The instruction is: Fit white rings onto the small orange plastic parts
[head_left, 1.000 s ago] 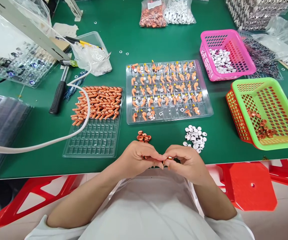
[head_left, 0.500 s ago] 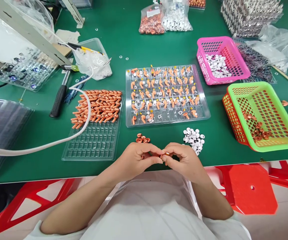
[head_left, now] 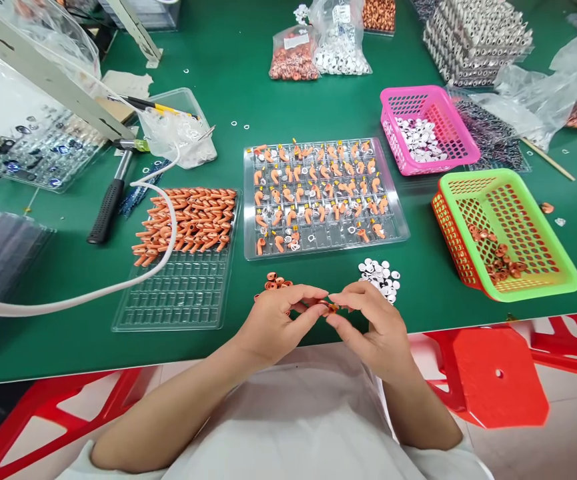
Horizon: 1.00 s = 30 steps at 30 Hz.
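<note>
My left hand (head_left: 274, 319) and my right hand (head_left: 375, 325) meet at the table's front edge, both pinched on a small orange part (head_left: 329, 307) between the fingertips. Just beyond my left hand lies a little heap of orange rings (head_left: 274, 281). A pile of white discs (head_left: 380, 276) lies beyond my right hand. Farther back a clear compartment tray (head_left: 398, 220) holds several orange curved pieces with rings. To its left, orange tube pieces (head_left: 188, 215) are stacked on a second clear tray (head_left: 178, 300).
A green-and-orange basket (head_left: 563, 267) with orange rings stands at the right, a pink basket (head_left: 393, 107) of white discs behind it. A hammer (head_left: 105, 213), a white hose (head_left: 68, 300) and bags of parts (head_left: 318, 50) lie at the left and back. Red stools stand below the table edge.
My hands have stayed together on the small orange part, shifting a little as the fingers work it. The view has tilted, so everything sits slightly lower and more to the left.
</note>
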Available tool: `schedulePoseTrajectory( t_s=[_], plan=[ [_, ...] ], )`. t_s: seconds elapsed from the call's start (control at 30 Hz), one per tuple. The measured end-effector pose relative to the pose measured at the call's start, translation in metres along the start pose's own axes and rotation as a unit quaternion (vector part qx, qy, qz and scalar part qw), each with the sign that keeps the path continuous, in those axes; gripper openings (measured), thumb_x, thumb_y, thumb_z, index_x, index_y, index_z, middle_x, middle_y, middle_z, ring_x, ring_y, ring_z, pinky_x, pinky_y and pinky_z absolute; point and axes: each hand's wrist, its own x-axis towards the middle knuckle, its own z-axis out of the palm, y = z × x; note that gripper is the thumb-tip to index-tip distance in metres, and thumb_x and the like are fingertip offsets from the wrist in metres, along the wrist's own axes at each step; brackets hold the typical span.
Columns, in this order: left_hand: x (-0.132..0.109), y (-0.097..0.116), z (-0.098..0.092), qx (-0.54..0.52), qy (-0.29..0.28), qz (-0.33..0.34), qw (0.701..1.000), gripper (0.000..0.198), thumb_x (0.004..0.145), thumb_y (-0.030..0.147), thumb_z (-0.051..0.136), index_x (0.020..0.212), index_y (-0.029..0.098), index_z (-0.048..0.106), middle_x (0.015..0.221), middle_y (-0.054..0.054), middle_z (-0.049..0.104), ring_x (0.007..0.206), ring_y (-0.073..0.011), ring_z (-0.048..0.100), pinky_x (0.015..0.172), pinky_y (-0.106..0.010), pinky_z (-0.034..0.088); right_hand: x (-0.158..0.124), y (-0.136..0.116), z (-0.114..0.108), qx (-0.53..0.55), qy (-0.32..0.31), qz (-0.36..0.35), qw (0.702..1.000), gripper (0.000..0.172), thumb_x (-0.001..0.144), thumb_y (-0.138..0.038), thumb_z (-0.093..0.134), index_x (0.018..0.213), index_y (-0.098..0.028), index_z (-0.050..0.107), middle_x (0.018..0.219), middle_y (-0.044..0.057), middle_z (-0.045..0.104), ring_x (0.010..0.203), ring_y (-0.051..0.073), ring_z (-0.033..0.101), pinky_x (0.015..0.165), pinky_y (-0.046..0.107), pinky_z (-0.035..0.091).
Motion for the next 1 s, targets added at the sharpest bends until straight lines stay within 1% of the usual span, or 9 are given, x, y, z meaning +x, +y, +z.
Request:
schedulePoseTrajectory(
  t_s=[0.07, 0.13, 0.33, 0.43, 0.53, 0.67, 0.8, 0.9, 1.0],
  plan=[
    [0.0, -0.001, 0.002, 0.018, 0.005, 0.012, 1.0, 0.014, 0.087, 0.023, 0.064, 0.094, 0.017, 0.075, 0.084, -0.005, 0.079, 0.071, -0.0161, 0.072, 0.067, -0.023, 0.058, -0.001, 0.0, 0.002, 0.009, 0.012, 0.007, 1.0, 0.02, 0.092, -0.015, 0.061, 0.106, -0.028, 0.066, 0.089, 0.003, 0.064, 0.079, 0.016, 0.062, 0.068, 0.032, 0.053],
    [0.0, -0.003, 0.004, 0.043, 0.015, 0.029, 0.999, 0.012, 0.087, 0.022, 0.063, 0.09, 0.017, 0.074, 0.081, -0.004, 0.078, 0.069, -0.0154, 0.071, 0.065, -0.022, 0.056, -0.002, 0.002, 0.002, 0.026, 0.012, 0.029, 0.999, 0.017, 0.093, -0.016, 0.059, 0.103, -0.027, 0.066, 0.087, 0.003, 0.066, 0.076, 0.016, 0.062, 0.066, 0.031, 0.052],
    [0.0, -0.007, 0.008, 0.129, 0.05, 0.133, 0.981, 0.014, 0.089, 0.017, 0.056, 0.082, 0.017, 0.068, 0.068, -0.002, 0.071, 0.061, -0.0133, 0.062, 0.063, -0.024, 0.049, -0.008, 0.01, 0.0, 0.098, -0.023, 0.101, 0.99, 0.014, 0.094, -0.021, 0.061, 0.104, -0.028, 0.067, 0.093, 0.003, 0.067, 0.082, 0.015, 0.064, 0.071, 0.029, 0.053],
    [-0.001, -0.008, 0.009, 0.136, 0.058, 0.137, 0.979, 0.015, 0.09, 0.018, 0.055, 0.083, 0.018, 0.069, 0.068, -0.002, 0.071, 0.061, -0.014, 0.063, 0.064, -0.025, 0.049, -0.009, 0.01, -0.001, 0.102, -0.023, 0.109, 0.989, 0.012, 0.095, -0.022, 0.059, 0.103, -0.027, 0.066, 0.092, 0.003, 0.066, 0.081, 0.016, 0.064, 0.069, 0.029, 0.052],
    [-0.001, -0.01, 0.01, 0.11, 0.056, 0.126, 0.984, 0.013, 0.092, 0.022, 0.058, 0.089, 0.02, 0.071, 0.077, -0.003, 0.076, 0.067, -0.0151, 0.068, 0.067, -0.025, 0.052, -0.009, 0.009, -0.001, 0.087, -0.002, 0.097, 0.992, 0.014, 0.096, -0.021, 0.056, 0.102, -0.027, 0.066, 0.092, 0.004, 0.066, 0.082, 0.017, 0.063, 0.071, 0.031, 0.052],
    [-0.001, -0.01, 0.011, 0.075, 0.026, 0.118, 0.99, 0.014, 0.092, 0.021, 0.058, 0.094, 0.02, 0.072, 0.086, -0.003, 0.078, 0.076, -0.0156, 0.07, 0.071, -0.024, 0.056, -0.007, 0.009, -0.003, 0.05, 0.024, 0.061, 0.997, 0.017, 0.097, -0.018, 0.053, 0.104, -0.027, 0.065, 0.092, 0.004, 0.066, 0.084, 0.018, 0.062, 0.073, 0.034, 0.051],
    [0.001, -0.009, 0.009, 0.025, -0.006, 0.096, 0.995, 0.011, 0.089, 0.022, 0.061, 0.092, 0.018, 0.071, 0.1, -0.008, 0.076, 0.09, -0.0182, 0.071, 0.073, -0.024, 0.058, -0.006, 0.01, -0.008, 0.02, 0.007, 0.024, 0.999, 0.024, 0.096, -0.012, 0.051, 0.107, -0.028, 0.065, 0.092, 0.004, 0.065, 0.085, 0.018, 0.062, 0.072, 0.034, 0.051],
    [0.004, -0.006, 0.005, -0.002, -0.056, 0.047, 0.997, 0.011, 0.089, 0.02, 0.058, 0.091, 0.017, 0.069, 0.095, -0.006, 0.075, 0.084, -0.0159, 0.07, 0.072, -0.023, 0.057, -0.005, 0.01, -0.011, 0.022, -0.025, -0.001, 0.999, 0.028, 0.096, -0.009, 0.05, 0.11, -0.029, 0.064, 0.09, 0.003, 0.065, 0.085, 0.018, 0.063, 0.07, 0.032, 0.051],
    [0.007, -0.002, -0.002, -0.033, -0.126, 0.008, 0.991, 0.015, 0.088, 0.016, 0.056, 0.099, 0.017, 0.065, 0.091, -0.004, 0.074, 0.08, -0.0142, 0.069, 0.071, -0.023, 0.056, -0.003, 0.009, -0.012, 0.022, -0.059, -0.018, 0.998, 0.03, 0.096, -0.008, 0.05, 0.112, -0.029, 0.064, 0.093, 0.003, 0.065, 0.085, 0.017, 0.063, 0.069, 0.031, 0.051]
  ],
)
